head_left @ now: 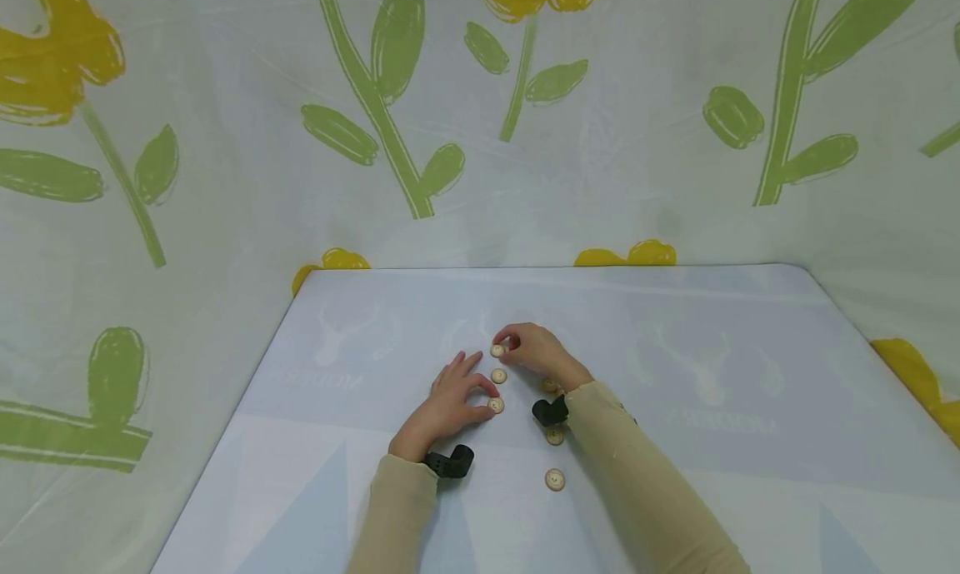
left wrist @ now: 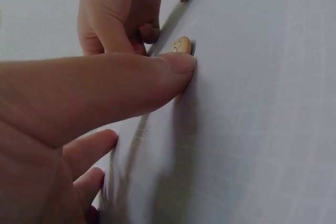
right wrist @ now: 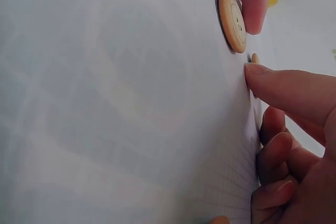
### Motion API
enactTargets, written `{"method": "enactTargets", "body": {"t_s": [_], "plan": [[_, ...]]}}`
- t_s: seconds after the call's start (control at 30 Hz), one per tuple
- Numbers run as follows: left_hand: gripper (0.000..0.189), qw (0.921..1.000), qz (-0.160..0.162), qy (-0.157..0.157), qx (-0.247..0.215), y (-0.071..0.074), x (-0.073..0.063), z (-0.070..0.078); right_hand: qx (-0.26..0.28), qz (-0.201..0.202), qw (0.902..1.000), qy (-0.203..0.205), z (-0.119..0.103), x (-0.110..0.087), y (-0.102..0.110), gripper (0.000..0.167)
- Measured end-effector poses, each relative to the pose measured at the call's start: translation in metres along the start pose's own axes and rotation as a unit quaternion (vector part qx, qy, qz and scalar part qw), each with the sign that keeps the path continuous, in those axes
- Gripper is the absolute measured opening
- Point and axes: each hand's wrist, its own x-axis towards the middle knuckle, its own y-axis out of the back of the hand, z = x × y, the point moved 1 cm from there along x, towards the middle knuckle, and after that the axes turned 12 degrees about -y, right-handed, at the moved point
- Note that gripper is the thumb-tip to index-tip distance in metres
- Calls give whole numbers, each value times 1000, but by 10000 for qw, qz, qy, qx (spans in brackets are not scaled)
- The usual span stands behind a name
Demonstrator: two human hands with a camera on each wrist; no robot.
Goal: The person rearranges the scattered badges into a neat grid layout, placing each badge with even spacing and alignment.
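My left hand (head_left: pixel 447 399) pinches a small round wooden disc (head_left: pixel 496 405) between thumb and index finger, its other fingers spread towards the table. Farther forward, my right hand (head_left: pixel 537 351) grips another wooden disc (head_left: pixel 498 351) by its edge with thumb and index finger. Between these two lies a third disc (head_left: pixel 498 376), forming a short column. In the left wrist view, the thumb partly covers a disc (left wrist: pixel 180 45) with thin dark lines on it. The right wrist view has a pale disc (right wrist: pixel 232 22) with small dark marks near the fingertips; whether a hand touches it, I cannot tell.
Right of the column, more discs lie on the table: one (head_left: pixel 551 386) partly under the right wrist, one (head_left: pixel 554 435) beside the sleeve, one (head_left: pixel 555 479) nearer me. Black wrist cameras sit on both wrists. A flower-patterned cloth (head_left: pixel 600 182) hangs behind the pale table (head_left: pixel 315 491).
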Motion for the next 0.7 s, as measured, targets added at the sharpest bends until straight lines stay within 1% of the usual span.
{"method": "enactTargets", "body": {"t_s": [0.43,0.7], "plan": [[12,10000,49,-44,-35,-1,0,-2,73,113,9999,-86,0,0,-1,18],[12,10000,-7,23,-53,0,0,0,105,78,9999,-71,1,0,0,19]]}}
